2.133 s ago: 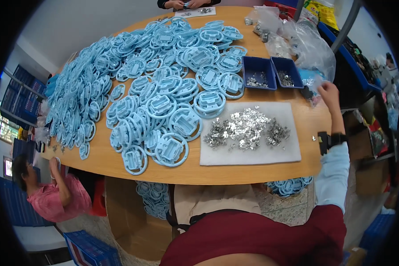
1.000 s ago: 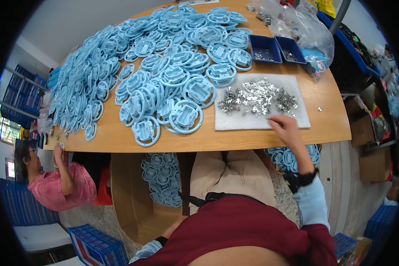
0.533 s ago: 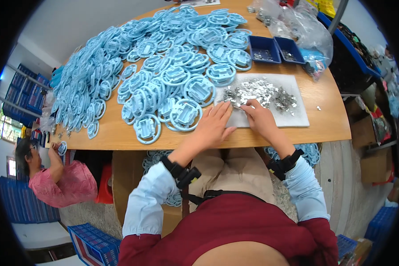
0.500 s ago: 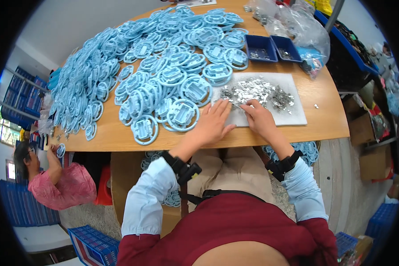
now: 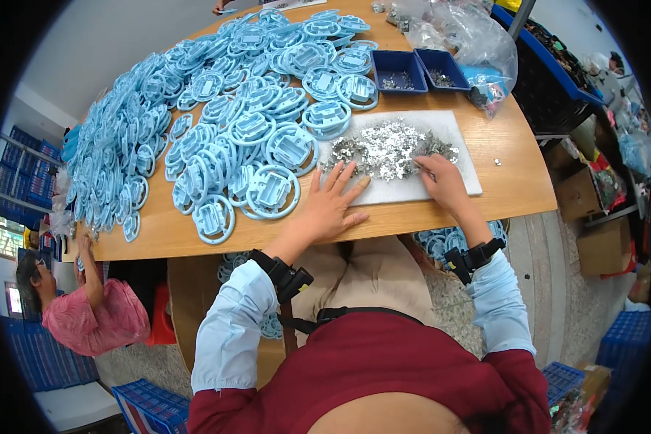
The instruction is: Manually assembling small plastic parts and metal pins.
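My left hand [image 5: 330, 207] lies with its fingers spread across the front left edge of a white foam pad [image 5: 459, 134], holding nothing. On the pad is a heap of small shiny metal pieces [image 5: 394, 148], with darker grey ones toward both sides. My right hand [image 5: 445, 184] is at the heap's right front, its thumb and fingertips drawn together among the pieces; what is between them is too small to make out. Close by my left hand are light blue plastic rings with moulded centres [image 5: 273, 192], piled over the left of the table.
Two dark blue trays [image 5: 400, 72] with small metal parts stand behind the pad, beside clear plastic bags [image 5: 477, 43]. One metal piece [image 5: 497, 162] lies alone on the wooden table [image 5: 521, 181]. A co-worker in a pink top [image 5: 98, 311] sits at the left; another person's hand shows at the far edge.
My right hand has moved away from my left, rightward to the metal pieces. My left hand's fingers have spread apart. The whole view has shifted slightly.
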`<state>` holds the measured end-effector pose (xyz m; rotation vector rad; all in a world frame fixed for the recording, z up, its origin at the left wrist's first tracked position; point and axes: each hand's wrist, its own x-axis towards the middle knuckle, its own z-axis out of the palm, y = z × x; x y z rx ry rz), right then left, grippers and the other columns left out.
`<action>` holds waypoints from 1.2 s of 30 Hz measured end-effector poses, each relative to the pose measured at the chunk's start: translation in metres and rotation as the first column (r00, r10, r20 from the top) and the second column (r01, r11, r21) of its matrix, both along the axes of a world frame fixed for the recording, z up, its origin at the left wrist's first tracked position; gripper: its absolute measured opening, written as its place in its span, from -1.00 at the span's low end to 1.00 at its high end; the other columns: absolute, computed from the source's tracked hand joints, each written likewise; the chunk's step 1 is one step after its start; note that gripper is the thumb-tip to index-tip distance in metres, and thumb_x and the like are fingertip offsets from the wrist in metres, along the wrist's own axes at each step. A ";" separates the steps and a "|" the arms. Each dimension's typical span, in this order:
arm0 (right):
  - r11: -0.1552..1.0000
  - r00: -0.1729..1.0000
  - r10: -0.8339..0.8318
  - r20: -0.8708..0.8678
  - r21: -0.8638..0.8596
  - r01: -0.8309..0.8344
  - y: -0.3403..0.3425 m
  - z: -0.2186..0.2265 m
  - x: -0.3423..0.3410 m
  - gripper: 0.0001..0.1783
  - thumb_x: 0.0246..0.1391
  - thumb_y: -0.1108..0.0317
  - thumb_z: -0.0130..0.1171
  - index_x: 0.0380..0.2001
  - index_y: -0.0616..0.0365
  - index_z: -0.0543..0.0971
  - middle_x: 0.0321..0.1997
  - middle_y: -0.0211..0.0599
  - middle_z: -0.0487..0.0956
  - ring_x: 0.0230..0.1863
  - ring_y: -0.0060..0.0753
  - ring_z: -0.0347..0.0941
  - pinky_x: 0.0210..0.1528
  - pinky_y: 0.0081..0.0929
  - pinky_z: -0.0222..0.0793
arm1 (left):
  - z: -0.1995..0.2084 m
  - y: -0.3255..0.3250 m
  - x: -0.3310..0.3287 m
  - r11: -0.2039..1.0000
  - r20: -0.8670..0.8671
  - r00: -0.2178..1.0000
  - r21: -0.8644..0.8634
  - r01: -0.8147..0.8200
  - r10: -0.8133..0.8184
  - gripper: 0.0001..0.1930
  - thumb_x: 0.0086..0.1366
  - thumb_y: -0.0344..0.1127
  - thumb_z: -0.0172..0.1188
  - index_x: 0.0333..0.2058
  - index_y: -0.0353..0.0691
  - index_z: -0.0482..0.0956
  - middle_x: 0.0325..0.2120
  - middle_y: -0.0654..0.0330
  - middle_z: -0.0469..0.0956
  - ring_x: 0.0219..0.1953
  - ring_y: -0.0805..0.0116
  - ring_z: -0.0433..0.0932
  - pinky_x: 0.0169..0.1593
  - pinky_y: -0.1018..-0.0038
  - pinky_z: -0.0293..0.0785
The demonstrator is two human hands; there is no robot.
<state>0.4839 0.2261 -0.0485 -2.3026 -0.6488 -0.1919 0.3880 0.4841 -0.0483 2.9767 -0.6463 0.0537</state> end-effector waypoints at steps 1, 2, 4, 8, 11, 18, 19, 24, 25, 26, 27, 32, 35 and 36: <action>0.999 0.999 0.041 -0.003 -0.006 -0.041 0.003 0.001 -0.001 -0.77 -0.10 0.49 0.09 -0.28 0.17 0.54 -0.40 -0.13 0.48 -0.32 -0.06 0.42 -0.25 -0.31 0.33 | 0.001 0.003 -0.002 1.000 0.001 1.000 -0.009 -0.007 0.007 -0.31 0.21 0.23 -0.14 0.23 0.03 0.06 0.27 0.04 -0.16 0.32 0.05 -0.23 0.27 0.02 -0.33; 0.997 0.997 0.074 -0.001 -0.012 -0.074 0.004 0.002 0.001 -0.77 -0.10 0.49 0.09 -0.29 0.17 0.55 -0.41 -0.13 0.47 -0.32 -0.07 0.42 -0.25 -0.31 0.33 | 0.002 0.006 -0.001 1.000 0.006 1.000 -0.018 -0.005 0.005 -0.31 0.20 0.23 -0.13 0.23 0.04 0.07 0.27 0.04 -0.15 0.32 0.06 -0.23 0.27 0.02 -0.34; 1.000 1.000 -0.001 0.017 -0.002 0.001 -0.011 -0.006 0.011 -0.78 -0.10 0.49 0.08 -0.30 0.17 0.55 -0.42 -0.13 0.47 -0.33 -0.07 0.42 -0.27 -0.32 0.33 | 0.000 0.006 -0.001 1.000 0.057 0.998 -0.029 -0.005 0.007 -0.32 0.19 0.24 -0.10 0.22 0.08 0.10 0.27 0.05 -0.14 0.32 0.06 -0.22 0.27 0.01 -0.34; 0.999 0.999 -0.047 -0.014 0.022 0.047 -0.010 -0.010 0.010 -0.79 -0.10 0.49 0.09 -0.31 0.19 0.55 -0.43 -0.13 0.46 -0.35 -0.08 0.41 -0.29 -0.32 0.32 | -0.001 -0.010 0.011 0.999 0.085 0.996 -0.051 0.004 0.001 -0.31 0.17 0.27 -0.11 0.22 0.09 0.10 0.27 0.08 -0.13 0.32 0.07 -0.21 0.26 -0.01 -0.31; 0.998 1.000 -0.005 -0.004 0.067 0.005 0.003 -0.005 0.005 -0.80 -0.10 0.49 0.09 -0.32 0.19 0.55 -0.43 -0.14 0.46 -0.36 -0.09 0.41 -0.30 -0.33 0.32 | -0.009 -0.039 0.034 0.994 0.117 0.991 -0.077 0.074 -0.065 -0.28 0.16 0.30 -0.13 0.22 0.08 0.10 0.27 0.08 -0.10 0.31 0.07 -0.19 0.25 -0.02 -0.28; 0.999 0.999 0.043 0.011 -0.019 -0.043 -0.003 -0.005 0.012 -0.83 -0.11 0.47 0.10 -0.37 0.17 0.56 -0.44 -0.14 0.45 -0.37 -0.09 0.41 -0.30 -0.33 0.32 | -0.016 -0.040 0.053 0.994 0.147 0.984 -0.040 0.104 -0.098 -0.17 0.07 0.42 -0.18 0.21 0.02 0.11 0.25 0.09 -0.03 0.30 0.09 -0.13 0.26 -0.01 -0.29; 0.999 1.000 0.001 0.005 -0.051 0.000 -0.006 -0.004 0.009 -0.84 -0.11 0.46 0.10 -0.37 0.17 0.57 -0.44 -0.15 0.45 -0.37 -0.08 0.41 -0.30 -0.32 0.32 | -0.015 -0.036 0.053 0.997 0.133 0.989 -0.008 0.072 -0.070 -0.16 0.06 0.43 -0.18 0.21 0.00 0.12 0.25 0.09 -0.02 0.30 0.09 -0.12 0.26 -0.01 -0.29; 0.997 0.997 -0.077 0.004 0.005 0.077 -0.008 -0.002 0.008 -0.86 -0.12 0.42 0.12 -0.41 0.16 0.57 -0.45 -0.17 0.46 -0.37 -0.08 0.40 -0.29 -0.29 0.32 | -0.012 -0.043 0.051 0.997 0.141 0.987 -0.022 0.078 -0.074 -0.15 0.06 0.43 -0.16 0.19 -0.04 0.16 0.25 0.08 -0.04 0.30 0.09 -0.12 0.25 -0.02 -0.29; 1.000 1.000 -0.015 0.002 0.013 0.015 0.001 -0.002 0.003 -0.87 -0.12 0.43 0.12 -0.42 0.16 0.57 -0.45 -0.17 0.46 -0.37 -0.08 0.40 -0.29 -0.29 0.32 | -0.015 -0.046 0.051 0.997 0.137 0.988 -0.023 0.078 -0.074 -0.15 0.06 0.43 -0.16 0.19 -0.04 0.16 0.25 0.08 -0.04 0.30 0.09 -0.12 0.25 -0.02 -0.29; 0.999 0.999 0.045 0.004 0.021 -0.045 0.009 0.002 0.000 -0.87 -0.12 0.43 0.12 -0.43 0.16 0.56 -0.45 -0.17 0.47 -0.37 -0.08 0.41 -0.29 -0.29 0.32 | -0.016 -0.050 0.054 0.993 0.143 0.984 -0.040 0.108 -0.102 -0.15 0.06 0.43 -0.15 0.19 -0.04 0.16 0.25 0.07 -0.05 0.30 0.08 -0.12 0.25 -0.02 -0.29; 0.998 0.999 0.028 0.029 -0.052 -0.026 0.012 0.002 0.001 -0.88 -0.12 0.43 0.11 -0.43 0.18 0.56 -0.46 -0.16 0.48 -0.37 -0.09 0.42 -0.29 -0.29 0.32 | -0.016 -0.052 0.055 0.989 0.150 0.980 -0.057 0.138 -0.128 -0.15 0.05 0.42 -0.15 0.19 -0.04 0.16 0.25 0.07 -0.05 0.30 0.07 -0.13 0.25 -0.02 -0.29; 0.990 0.990 -0.138 0.010 0.015 0.138 -0.008 -0.005 0.018 -0.88 -0.12 0.44 0.11 -0.43 0.19 0.55 -0.48 -0.14 0.48 -0.36 -0.07 0.42 -0.29 -0.29 0.32 | -0.008 -0.038 0.046 0.996 0.102 0.992 -0.032 0.081 -0.078 -0.15 0.06 0.42 -0.14 0.20 -0.04 0.13 0.25 0.06 -0.05 0.31 0.06 -0.16 0.25 -0.04 -0.28; 0.993 0.998 -0.031 -0.052 0.111 0.037 0.010 0.005 0.014 -0.87 -0.13 0.42 0.12 -0.44 0.20 0.55 -0.48 -0.13 0.46 -0.36 -0.04 0.42 -0.30 -0.28 0.32 | -0.008 -0.038 0.050 0.997 0.109 0.993 -0.053 0.054 -0.048 -0.13 0.05 0.42 -0.13 0.20 -0.07 0.11 0.25 0.05 -0.05 0.31 0.05 -0.17 0.24 -0.06 -0.28; 0.993 0.998 -0.032 -0.054 0.108 0.038 0.013 0.002 0.015 -0.87 -0.13 0.42 0.12 -0.44 0.20 0.55 -0.48 -0.13 0.46 -0.36 -0.04 0.42 -0.30 -0.28 0.32 | -0.009 -0.042 0.052 0.995 0.134 0.990 -0.072 0.063 -0.053 -0.12 0.05 0.42 -0.13 0.21 -0.09 0.10 0.25 0.05 -0.05 0.31 0.06 -0.17 0.24 -0.06 -0.27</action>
